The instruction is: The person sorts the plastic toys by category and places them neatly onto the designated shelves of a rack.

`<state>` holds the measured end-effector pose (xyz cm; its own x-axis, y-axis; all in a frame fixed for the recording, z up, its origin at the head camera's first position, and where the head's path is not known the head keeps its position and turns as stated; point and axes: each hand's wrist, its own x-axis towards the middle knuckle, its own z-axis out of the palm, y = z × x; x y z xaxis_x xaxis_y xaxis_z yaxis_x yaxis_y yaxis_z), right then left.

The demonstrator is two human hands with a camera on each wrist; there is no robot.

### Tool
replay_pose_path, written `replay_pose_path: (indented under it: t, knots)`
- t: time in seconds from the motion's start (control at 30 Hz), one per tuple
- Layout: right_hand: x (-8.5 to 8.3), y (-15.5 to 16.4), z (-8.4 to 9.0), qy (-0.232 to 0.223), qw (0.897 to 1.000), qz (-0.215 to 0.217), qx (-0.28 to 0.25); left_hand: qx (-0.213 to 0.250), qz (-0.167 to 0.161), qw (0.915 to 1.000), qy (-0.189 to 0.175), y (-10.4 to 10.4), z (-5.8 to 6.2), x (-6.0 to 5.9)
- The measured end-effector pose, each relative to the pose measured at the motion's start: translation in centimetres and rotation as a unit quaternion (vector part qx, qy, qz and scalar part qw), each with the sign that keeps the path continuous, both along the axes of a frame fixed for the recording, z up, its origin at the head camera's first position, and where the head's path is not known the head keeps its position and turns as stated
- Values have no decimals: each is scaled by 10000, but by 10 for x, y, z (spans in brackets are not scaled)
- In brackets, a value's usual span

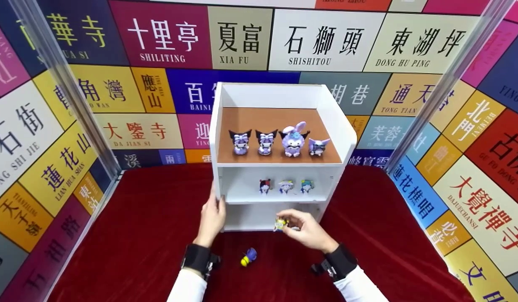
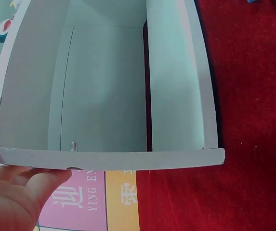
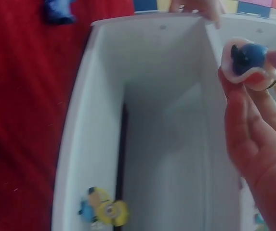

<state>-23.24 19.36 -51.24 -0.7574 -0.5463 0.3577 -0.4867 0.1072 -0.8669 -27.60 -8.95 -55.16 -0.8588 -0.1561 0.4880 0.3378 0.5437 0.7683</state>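
My right hand [image 1: 307, 230] pinches a small figurine [image 1: 280, 223] in front of the lowest shelf level. In the right wrist view this figurine [image 3: 247, 65] shows a pale, round rim with blue and black inside it. My left hand [image 1: 213, 216] grips the left side panel of the white three-level display shelf [image 1: 280, 165], thumb over its front edge and fingers along the outside. A yellow and blue figurine [image 3: 106, 208] stands on the lowest level, mostly hidden by my right hand in the head view.
A blue and yellow figurine [image 1: 248, 256] lies on the red cloth [image 1: 158, 235] before the shelf. Several purple figurines [image 1: 293, 142] line the brown top level. Three small figurines [image 1: 286, 187] stand on the middle level. Sign-printed walls [image 1: 326, 37] surround the table.
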Motion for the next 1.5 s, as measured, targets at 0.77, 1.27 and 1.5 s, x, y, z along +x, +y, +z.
replay_pose_path:
  t: [0.77, 1.27, 1.5]
  knots:
    - [-55, 0, -55, 1205, 9455, -1700, 2502, 100, -42, 9999, -13, 1, -2, 1]
    - [-73, -3, -61, 1318, 9182, -1705, 3322, 10, 77, 10000, -19, 1, -1, -1]
    - [-77, -3, -65, 1463, 9117, -1639, 3473, -37, 151, 9998, -146, 1, -1, -1]
